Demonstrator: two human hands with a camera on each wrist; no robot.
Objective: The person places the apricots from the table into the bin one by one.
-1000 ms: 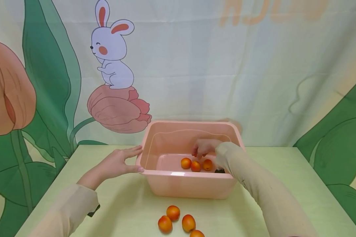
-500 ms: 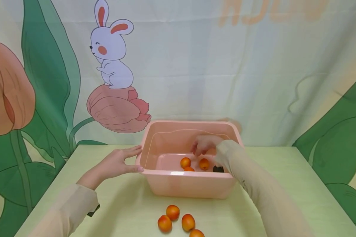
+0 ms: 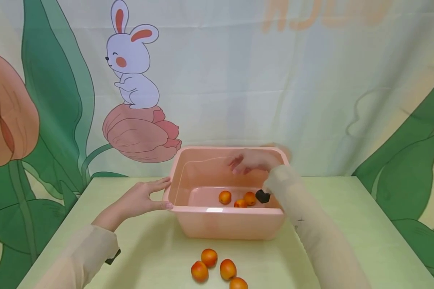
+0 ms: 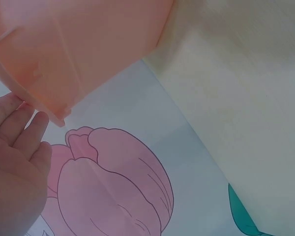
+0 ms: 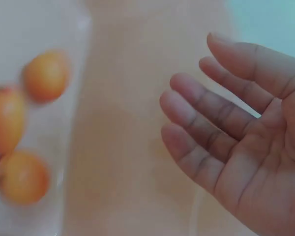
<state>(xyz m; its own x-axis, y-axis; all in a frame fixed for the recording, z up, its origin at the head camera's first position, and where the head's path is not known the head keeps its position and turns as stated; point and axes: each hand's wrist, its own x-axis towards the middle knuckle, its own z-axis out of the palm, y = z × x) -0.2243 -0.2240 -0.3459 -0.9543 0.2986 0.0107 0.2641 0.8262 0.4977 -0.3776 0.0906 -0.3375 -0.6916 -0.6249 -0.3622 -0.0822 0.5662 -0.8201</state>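
Observation:
A pink plastic tub (image 3: 231, 224) stands on the table with three orange-red, apricot-like fruits inside. One fruit (image 3: 225, 197) lies apart to the left; another fruit (image 3: 240, 203) sits by the front wall beside a third fruit (image 3: 250, 198). My right hand (image 3: 254, 161) hovers in the tub above them, holding nothing; its palm and spread, slightly bent fingers (image 5: 182, 108) show in the right wrist view. My left hand (image 3: 141, 198) rests on the tub's left rim, thumb and fingers spread along it. In the left wrist view its fingertips (image 4: 39, 118) touch the rim.
On the pale green table (image 3: 141, 249) in front of the tub lie several more fruits, including one fruit (image 3: 209, 258) nearest the tub and one fruit (image 3: 238, 283) cut off by the frame's bottom. A printed curtain (image 3: 231, 80) hangs close behind the tub.
My right hand has risen away from the fruits toward the tub's back wall. The middle fruit has rolled forward and then right, beside its neighbour. My left hand stays on the rim.

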